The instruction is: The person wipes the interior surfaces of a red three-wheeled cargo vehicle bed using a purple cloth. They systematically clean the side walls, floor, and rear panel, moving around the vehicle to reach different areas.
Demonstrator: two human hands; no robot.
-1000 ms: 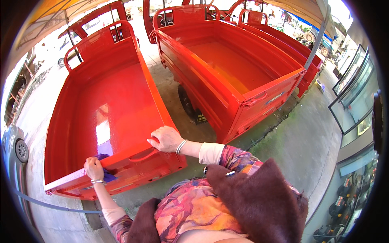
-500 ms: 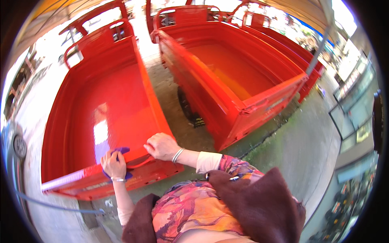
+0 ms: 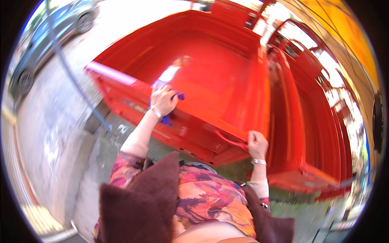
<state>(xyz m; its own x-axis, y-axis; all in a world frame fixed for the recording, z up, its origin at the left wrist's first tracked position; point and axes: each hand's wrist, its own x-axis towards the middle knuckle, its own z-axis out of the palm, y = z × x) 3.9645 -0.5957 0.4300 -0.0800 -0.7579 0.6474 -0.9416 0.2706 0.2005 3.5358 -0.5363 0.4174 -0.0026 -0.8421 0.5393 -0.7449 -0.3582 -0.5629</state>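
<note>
A red cargo bed (image 3: pixel 210 77), glossy inside, stands in front of me. Along its near side runs a tailgate (image 3: pixel 194 125) with a flat top edge. My left hand (image 3: pixel 163 100) presses a purple cloth (image 3: pixel 166 119) onto that edge, fingers curled over it. Cloth shows on both sides of the hand, hanging a little down the outer face. At the tailgate's right end, my right hand (image 3: pixel 257 145) is closed around the corner of the edge, beside a thin red handle (image 3: pixel 229 139). What lies under its fingers is hidden.
A second red cargo bed (image 3: pixel 320 133) stands close on the right, with a narrow gap between. A blue-grey car (image 3: pixel 52 36) is at the far left. A thin pole (image 3: pixel 77 87) slants down at the left, past a low concrete step (image 3: pixel 77 170).
My view has swung left, so the beds appear farther right. My left hand has slid the purple cloth leftward along the tailgate edge, and my hands are now farther apart.
</note>
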